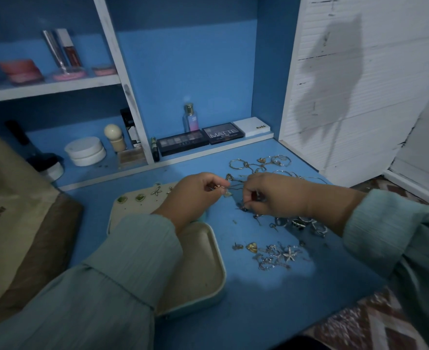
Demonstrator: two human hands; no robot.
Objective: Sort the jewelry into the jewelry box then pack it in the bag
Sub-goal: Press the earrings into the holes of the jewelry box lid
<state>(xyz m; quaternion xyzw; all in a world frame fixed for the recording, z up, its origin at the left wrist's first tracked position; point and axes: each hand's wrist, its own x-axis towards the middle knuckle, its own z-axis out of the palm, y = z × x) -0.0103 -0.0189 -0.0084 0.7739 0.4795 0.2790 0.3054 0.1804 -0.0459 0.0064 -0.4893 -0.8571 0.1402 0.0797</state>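
Note:
An open cream jewelry box (198,263) lies on the blue table, with green stud earrings (130,199) and a star earring (156,191) pinned in its far half. My left hand (195,192) pinches a small gold earring (218,187) above the box's right edge. My right hand (271,195) pinches another small piece just to the right of it. Loose jewelry lies on the table: hoops and chains (256,164) at the back, rings (301,224) under my right wrist, and starfish and heart pieces (274,252) nearer me.
A beige cloth bag (11,193) lies at the left. Along the back stand makeup palettes (183,145), a perfume bottle (190,117), a white box (252,126) and white jars (84,151). A white shelf upright (132,117) divides the back. The table's right edge drops to a patterned rug (375,324).

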